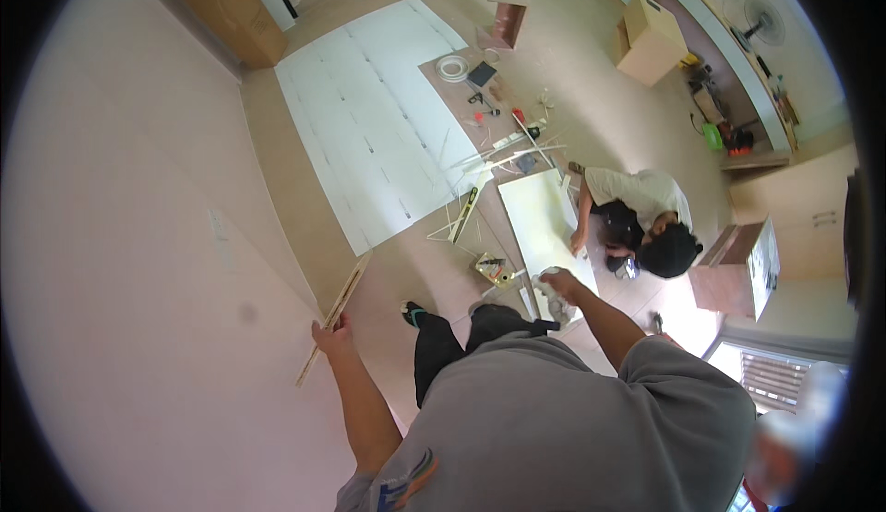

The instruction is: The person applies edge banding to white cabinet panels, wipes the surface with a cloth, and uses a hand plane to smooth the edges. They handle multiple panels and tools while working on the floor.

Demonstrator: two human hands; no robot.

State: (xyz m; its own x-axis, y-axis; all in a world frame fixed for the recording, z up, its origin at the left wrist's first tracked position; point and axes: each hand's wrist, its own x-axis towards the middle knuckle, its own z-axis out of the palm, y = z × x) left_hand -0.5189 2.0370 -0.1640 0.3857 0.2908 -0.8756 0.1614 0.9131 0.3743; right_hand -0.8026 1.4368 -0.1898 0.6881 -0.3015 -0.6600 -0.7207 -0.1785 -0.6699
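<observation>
Strip (351, 289) sits out to the left in the head view, long and thin, slanting beside the wall (175, 263); can't tell if they touch. Left hand (333, 335) is closed around it partway along, so I'd go for a snug grip and swing it slowly, since both ends stick out free. Right hand (560, 283) is clutching a crumpled white bundle (556, 303), cloth or plastic, hard to say, by the near end of the white panel (528, 205). I'd hold that bundle clear of the co-worker's hand (578, 240), which is right there on the panel, and look down at the yellowish tray (501, 278) before stepping.
</observation>
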